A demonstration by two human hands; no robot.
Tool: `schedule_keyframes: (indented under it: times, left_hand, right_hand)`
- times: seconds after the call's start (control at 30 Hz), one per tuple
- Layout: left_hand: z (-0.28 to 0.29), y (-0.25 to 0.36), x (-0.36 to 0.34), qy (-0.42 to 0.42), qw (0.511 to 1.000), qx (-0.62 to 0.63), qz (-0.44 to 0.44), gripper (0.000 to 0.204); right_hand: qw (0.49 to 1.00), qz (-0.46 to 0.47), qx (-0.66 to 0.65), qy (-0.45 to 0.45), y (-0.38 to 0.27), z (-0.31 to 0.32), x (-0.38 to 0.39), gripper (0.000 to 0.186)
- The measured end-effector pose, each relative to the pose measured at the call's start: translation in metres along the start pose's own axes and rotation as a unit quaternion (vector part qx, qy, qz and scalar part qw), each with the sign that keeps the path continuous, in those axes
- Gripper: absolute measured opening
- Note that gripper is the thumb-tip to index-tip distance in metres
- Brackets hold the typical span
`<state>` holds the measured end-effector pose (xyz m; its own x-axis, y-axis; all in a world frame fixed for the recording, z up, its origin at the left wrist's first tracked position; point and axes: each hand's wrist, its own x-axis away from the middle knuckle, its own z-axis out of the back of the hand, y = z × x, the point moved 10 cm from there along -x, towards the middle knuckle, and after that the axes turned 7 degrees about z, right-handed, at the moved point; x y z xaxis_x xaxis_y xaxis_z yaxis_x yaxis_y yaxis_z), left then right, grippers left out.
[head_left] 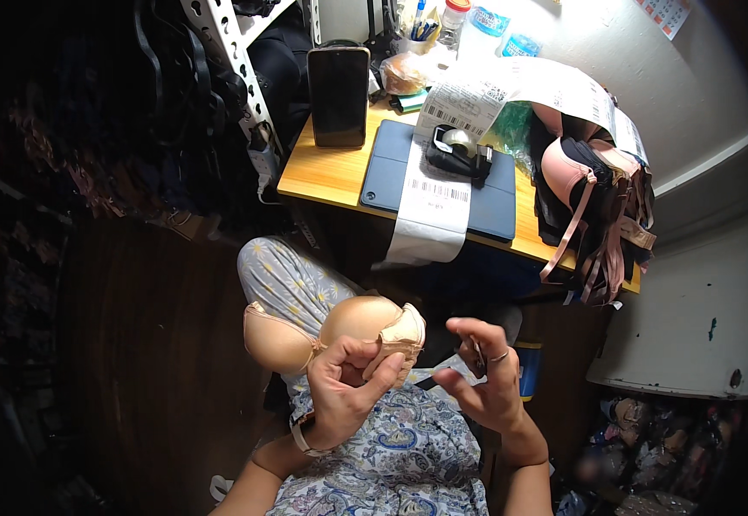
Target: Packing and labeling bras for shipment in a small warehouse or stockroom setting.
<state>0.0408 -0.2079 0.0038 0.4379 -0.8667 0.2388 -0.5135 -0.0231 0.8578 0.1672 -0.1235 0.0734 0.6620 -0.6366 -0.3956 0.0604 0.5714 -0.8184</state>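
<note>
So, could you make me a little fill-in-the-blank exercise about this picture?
1. The person's left hand holds a smooth beige padded bra with ____ rounded cups.
2. Around one ____ of the person's right hand is a thin metal ring.
3. In the picture, the black rectangular phone stands to the ____ of the flat dark-blue case.
4. The heap of pink and black bras is at the picture's ____ end of the yellow-brown wooden desk.

Missing words: two; finger; left; right.
</note>
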Motion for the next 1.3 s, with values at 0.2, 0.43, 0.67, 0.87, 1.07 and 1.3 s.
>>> schedule_keyframes:
  times: [0.2,0.43,0.67,0.87,1.07,1.3]
  left_hand:
    - [-0.008,0.005,-0.001,-0.046,0.996,-0.063,-0.035,0.012]
    - [-0.002,-0.014,-0.009,-0.055,0.993,0.036,0.094,0.009]
    - [-0.007,-0.010,-0.006,-0.068,0.995,0.043,0.062,0.010]
    - [-0.003,-0.007,-0.007,-0.061,0.996,0.024,0.059,0.010]
    - [-0.004,-0.003,-0.005,-0.057,0.996,0.021,0.062,0.011]
    - [-0.004,-0.004,-0.006,-0.060,0.996,0.007,0.060,0.012]
  right_hand:
    - [0.988,0.107,0.098,-0.047,-0.005,-0.017,-0.006,0.038]
    - [0.994,0.047,0.082,0.052,0.015,0.009,0.003,0.018]
    - [0.999,-0.021,0.028,-0.022,0.016,-0.013,0.003,0.010]
    - [0.984,0.079,0.155,-0.045,-0.008,-0.010,-0.005,0.038]
    - [0.953,0.091,0.266,-0.113,-0.006,-0.013,0.005,0.041]
    - [0.954,0.107,0.251,-0.128,-0.008,-0.011,-0.004,0.032]
